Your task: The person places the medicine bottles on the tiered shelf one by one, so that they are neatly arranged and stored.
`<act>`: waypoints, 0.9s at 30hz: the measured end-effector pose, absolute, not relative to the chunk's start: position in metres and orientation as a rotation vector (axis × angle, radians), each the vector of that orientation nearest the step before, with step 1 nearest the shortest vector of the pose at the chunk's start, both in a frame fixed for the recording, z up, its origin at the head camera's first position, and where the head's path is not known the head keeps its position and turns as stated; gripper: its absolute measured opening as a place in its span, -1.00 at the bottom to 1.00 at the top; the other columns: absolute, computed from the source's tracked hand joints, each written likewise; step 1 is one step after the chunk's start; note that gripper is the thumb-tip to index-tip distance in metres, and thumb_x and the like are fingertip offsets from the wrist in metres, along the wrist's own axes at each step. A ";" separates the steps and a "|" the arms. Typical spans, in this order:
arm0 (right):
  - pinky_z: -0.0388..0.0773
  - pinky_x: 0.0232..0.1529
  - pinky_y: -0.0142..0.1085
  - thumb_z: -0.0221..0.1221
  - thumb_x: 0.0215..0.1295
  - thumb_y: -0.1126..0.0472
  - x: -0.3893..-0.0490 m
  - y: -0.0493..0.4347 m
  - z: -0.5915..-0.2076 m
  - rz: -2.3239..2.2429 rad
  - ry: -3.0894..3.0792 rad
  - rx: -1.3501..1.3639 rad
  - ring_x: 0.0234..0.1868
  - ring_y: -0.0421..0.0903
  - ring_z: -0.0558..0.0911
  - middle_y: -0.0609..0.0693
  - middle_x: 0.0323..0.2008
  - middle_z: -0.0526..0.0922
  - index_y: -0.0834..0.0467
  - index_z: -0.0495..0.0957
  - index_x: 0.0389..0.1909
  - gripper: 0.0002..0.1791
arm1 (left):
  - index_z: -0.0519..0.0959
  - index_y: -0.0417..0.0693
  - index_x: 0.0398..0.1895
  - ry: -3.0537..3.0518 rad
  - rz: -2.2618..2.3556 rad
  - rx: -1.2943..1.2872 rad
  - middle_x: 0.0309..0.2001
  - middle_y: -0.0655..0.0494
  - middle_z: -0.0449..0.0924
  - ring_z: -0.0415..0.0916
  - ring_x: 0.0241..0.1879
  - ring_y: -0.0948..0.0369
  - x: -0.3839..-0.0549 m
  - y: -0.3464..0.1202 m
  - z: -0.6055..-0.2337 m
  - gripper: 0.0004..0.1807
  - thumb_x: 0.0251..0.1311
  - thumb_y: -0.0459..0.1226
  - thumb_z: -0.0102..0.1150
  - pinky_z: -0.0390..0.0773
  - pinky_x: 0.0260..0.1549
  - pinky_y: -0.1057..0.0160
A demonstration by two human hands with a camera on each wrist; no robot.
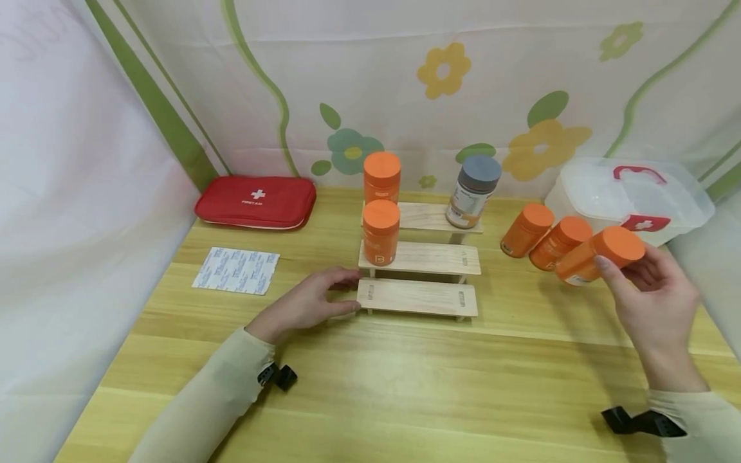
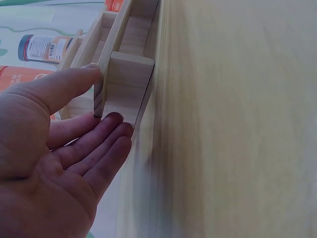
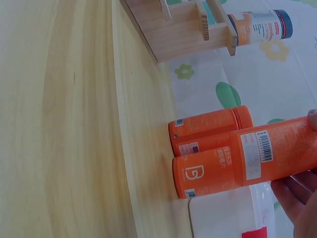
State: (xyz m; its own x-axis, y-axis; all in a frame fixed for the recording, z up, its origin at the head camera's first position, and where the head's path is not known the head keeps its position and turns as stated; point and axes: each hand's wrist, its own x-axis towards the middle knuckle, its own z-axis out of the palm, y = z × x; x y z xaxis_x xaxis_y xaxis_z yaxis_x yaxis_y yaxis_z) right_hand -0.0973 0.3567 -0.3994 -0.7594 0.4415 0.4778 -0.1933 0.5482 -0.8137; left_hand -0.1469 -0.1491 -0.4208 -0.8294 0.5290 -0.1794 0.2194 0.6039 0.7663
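Observation:
My right hand holds an orange bottle, tilted, with its thumb on the front. A white barcode sticker shows on the held bottle in the right wrist view. More orange bottles stand close behind it. My left hand grips the left end of the lowest step of a wooden stepped rack, thumb and fingers on either side of the board. Two orange bottles stand at the left of the upper steps. A grey-capped bottle stands on the top step's right end.
A red first-aid pouch lies at the back left, with a printed white sheet in front of it. Behind the right hand stands a translucent first-aid box with a red handle. A flowered cloth hangs along the table's back edge.

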 end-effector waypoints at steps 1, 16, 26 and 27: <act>0.62 -0.05 -0.71 0.46 0.24 0.48 -0.097 0.355 -0.399 1.231 -2.114 -0.189 -0.13 -0.43 0.75 -0.40 -0.07 0.78 0.23 0.69 0.27 -0.46 | 0.51 -0.03 0.51 2.443 1.089 0.602 0.39 0.06 0.61 0.54 0.40 0.04 -0.147 -0.149 -0.421 -0.33 0.39 -0.13 0.46 0.48 0.52 -0.11; 0.65 -0.05 -0.67 0.45 0.22 0.53 -0.099 0.326 -0.387 1.351 -2.147 -0.174 -0.08 -0.44 0.78 -0.37 -0.01 0.80 0.22 0.65 0.33 -0.38 | 0.51 -0.01 0.52 2.437 1.089 0.560 0.41 0.07 0.61 0.54 0.41 0.04 -0.145 -0.149 -0.417 -0.33 0.39 -0.13 0.46 0.48 0.51 -0.12; 0.64 -0.03 -0.69 0.44 0.24 0.54 -0.103 0.310 -0.379 1.431 -2.199 -0.173 -0.03 -0.41 0.77 -0.34 0.04 0.79 0.20 0.63 0.37 -0.35 | 0.50 -0.01 0.53 2.437 1.094 0.565 0.40 0.08 0.62 0.54 0.41 0.04 -0.143 -0.149 -0.417 -0.33 0.40 -0.12 0.45 0.48 0.51 -0.12; 0.64 -0.02 -0.68 0.43 0.24 0.55 -0.104 0.309 -0.378 1.437 -2.201 -0.161 -0.02 -0.40 0.77 -0.33 0.05 0.79 0.20 0.62 0.37 -0.35 | 0.50 -0.01 0.53 2.436 1.096 0.568 0.40 0.08 0.62 0.54 0.41 0.04 -0.144 -0.149 -0.418 -0.33 0.40 -0.12 0.45 0.48 0.51 -0.12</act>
State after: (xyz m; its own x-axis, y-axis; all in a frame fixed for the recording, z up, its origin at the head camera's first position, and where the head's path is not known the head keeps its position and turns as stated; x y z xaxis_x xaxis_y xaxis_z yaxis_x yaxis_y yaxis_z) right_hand -0.1040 0.3087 -0.3780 -0.8666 0.3613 0.3443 -0.1699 0.4352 -0.8842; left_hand -0.1436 -0.1488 -0.4177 -0.8338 0.5160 -0.1962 0.1954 0.6082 0.7693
